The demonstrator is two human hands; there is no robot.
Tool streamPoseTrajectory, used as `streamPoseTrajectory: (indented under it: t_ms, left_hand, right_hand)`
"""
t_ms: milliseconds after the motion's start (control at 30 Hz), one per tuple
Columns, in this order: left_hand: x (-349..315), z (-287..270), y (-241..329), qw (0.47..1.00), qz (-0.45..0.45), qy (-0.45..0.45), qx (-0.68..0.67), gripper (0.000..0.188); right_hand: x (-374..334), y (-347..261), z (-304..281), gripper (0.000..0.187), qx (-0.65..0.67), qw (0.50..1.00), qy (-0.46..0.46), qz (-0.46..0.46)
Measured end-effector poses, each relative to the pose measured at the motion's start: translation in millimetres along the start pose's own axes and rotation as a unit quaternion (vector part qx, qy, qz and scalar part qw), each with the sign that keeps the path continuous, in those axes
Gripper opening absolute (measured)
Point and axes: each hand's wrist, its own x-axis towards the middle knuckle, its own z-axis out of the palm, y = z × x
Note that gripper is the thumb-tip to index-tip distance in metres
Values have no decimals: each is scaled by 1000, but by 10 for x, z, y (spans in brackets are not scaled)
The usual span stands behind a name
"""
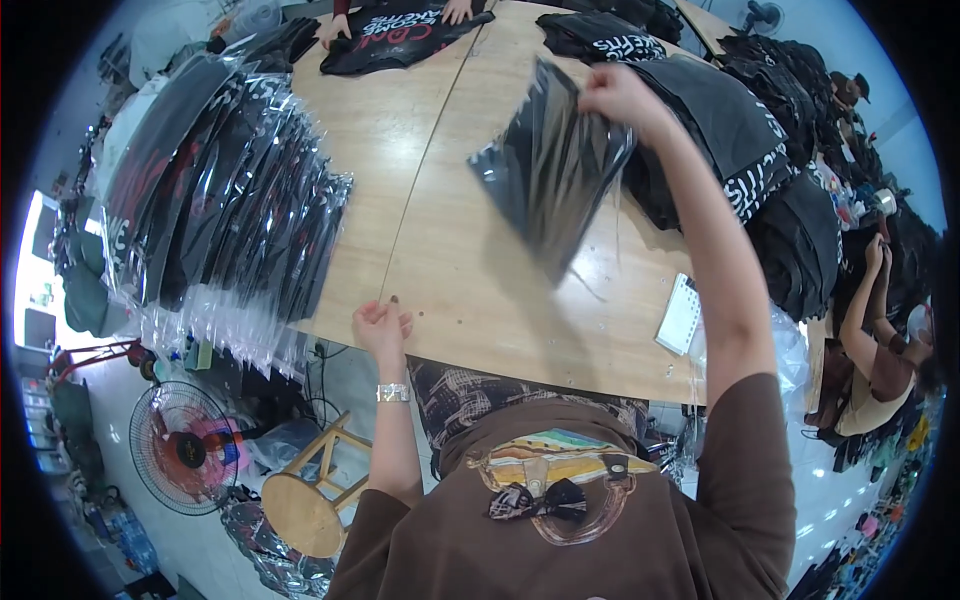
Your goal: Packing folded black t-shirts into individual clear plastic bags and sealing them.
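My right hand (612,97) is raised over the table with its fingers closed on the upper edge of a folded black garment in a clear plastic bag (545,175). The bagged garment hangs tilted above the wooden tabletop, slightly smeared by motion. Near the table's front edge, my left hand (383,325) is apart from the bag, its fingers loosely curled and a little spread, with nothing visible in them. Left of it lies a large overlapping stack of bagged black garments (235,200). Beyond my right forearm is a pile of unbagged black garments with white print (700,120).
A white notepad-like item (680,315) lies near the table's front right. Across the table (400,130), another person's hands (457,12) touch a printed black garment (400,38). A fan (185,448) and a wooden stool (302,513) stand at left. Another person (875,360) is at right.
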Motion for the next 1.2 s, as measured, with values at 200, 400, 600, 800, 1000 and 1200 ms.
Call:
streamPoseTrajectory:
  t_ms: [200, 400, 600, 800, 1000, 1200]
  left_hand:
    - [84, -38, -91, 1000, 13, -18, 8, 35]
    - [105, 94, -79, 995, 85, -47, 25, 32]
    - [-144, 620, 274, 968, 215, -109, 69, 27]
    - [-762, 1505, 297, 909, 250, -326, 78, 14]
    - [-1531, 2371, -154, 709, 220, -611, 274, 17]
    - [-1842, 2654, -489, 726, 145, -598, 306, 26]
  right_hand:
    - [-135, -1447, -272, 23, -288, 950, -70, -94]
    - [-1409, -827, 1071, 33, -392, 881, 116, -240]
    - [-3072, -46, 1269, 27, -150, 957, -247, 36]
    - [-3819, 561, 661, 22, -271, 889, -170, 327]
    - [-3747, 1163, 641, 19, -344, 918, 134, 146]
    - [-3640, 1386, 714, 24, -226, 941, 208, 141]
